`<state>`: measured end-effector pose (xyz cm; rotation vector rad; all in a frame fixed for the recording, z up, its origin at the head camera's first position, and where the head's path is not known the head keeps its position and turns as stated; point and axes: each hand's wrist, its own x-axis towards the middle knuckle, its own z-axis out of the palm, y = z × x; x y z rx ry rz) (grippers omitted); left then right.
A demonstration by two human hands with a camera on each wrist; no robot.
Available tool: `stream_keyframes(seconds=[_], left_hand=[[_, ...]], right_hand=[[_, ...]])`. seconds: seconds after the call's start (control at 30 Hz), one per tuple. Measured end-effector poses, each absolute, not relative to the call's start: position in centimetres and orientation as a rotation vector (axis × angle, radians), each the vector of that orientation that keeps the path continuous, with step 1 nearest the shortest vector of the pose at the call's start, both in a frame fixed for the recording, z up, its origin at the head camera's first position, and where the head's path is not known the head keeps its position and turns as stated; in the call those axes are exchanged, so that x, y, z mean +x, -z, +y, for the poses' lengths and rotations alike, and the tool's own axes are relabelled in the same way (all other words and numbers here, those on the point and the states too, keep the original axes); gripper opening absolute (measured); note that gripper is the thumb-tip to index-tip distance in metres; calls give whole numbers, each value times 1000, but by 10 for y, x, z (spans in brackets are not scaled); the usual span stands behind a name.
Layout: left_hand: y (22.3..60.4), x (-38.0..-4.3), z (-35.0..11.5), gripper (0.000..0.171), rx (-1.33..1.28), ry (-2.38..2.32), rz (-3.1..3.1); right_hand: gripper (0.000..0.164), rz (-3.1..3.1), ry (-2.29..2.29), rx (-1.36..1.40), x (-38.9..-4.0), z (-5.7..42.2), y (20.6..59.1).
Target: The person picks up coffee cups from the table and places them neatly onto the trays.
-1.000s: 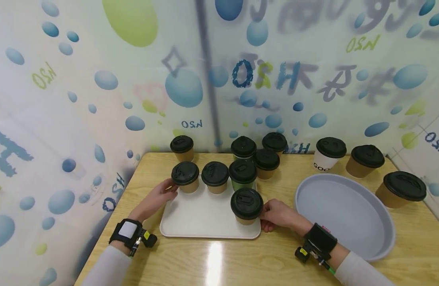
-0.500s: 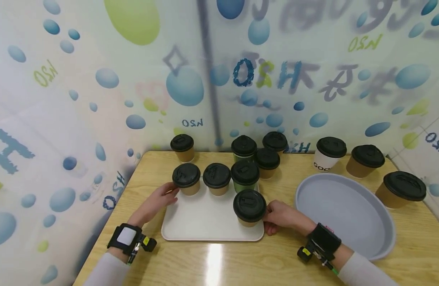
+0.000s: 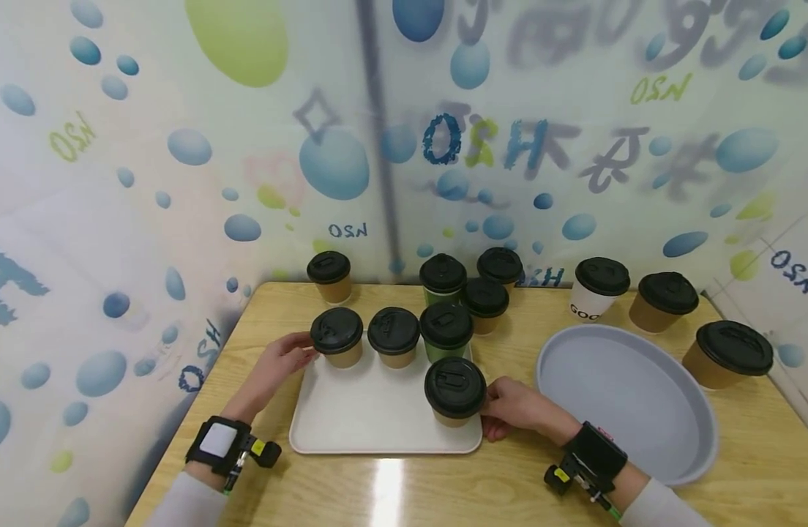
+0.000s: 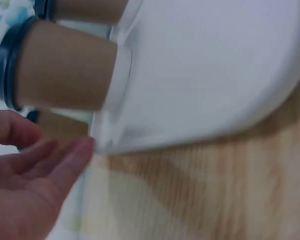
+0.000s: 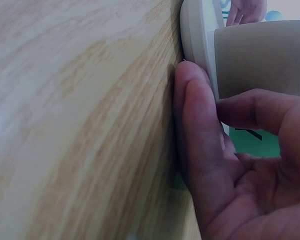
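A white rectangular tray lies on the wooden table with black-lidded paper cups on it. Two brown cups and a green cup line its far side. Another brown cup stands at the near right. My left hand is at the far left of the tray, beside a brown cup; in the left wrist view its fingertips touch the tray rim. My right hand pinches the tray's right edge, fingers low outside the rim, thumb on the inner side.
A grey-blue oval tray sits at the right. Behind it and beside it stand a white cup and two brown cups. More lidded cups stand towards the patterned wall at the back.
The white tray has slid slightly towards me with its cups, and both hands have moved with it. The oval tray and the cups off the white tray have stayed put.
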<state>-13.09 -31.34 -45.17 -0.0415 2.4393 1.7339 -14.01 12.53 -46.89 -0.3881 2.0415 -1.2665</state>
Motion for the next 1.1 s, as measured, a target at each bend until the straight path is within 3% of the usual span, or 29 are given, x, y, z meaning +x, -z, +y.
stream_keyframes(seconds=[0.27, 0.4, 0.63, 1.1], left_hand=[[460, -163, -341, 54, -210, -1699, 2571], [459, -177, -344, 61, -198, -1654, 2616], [455, -200, -343, 90, -183, -1589, 2664], [450, -244, -339, 109, -38, -1580, 2662]], right_hand=[[19, 2047, 1255, -376, -144, 125, 470], [18, 2043, 1260, -374, -144, 125, 471], [18, 2036, 1268, -374, -145, 124, 472], [17, 2021, 1269, -366, -143, 124, 469]])
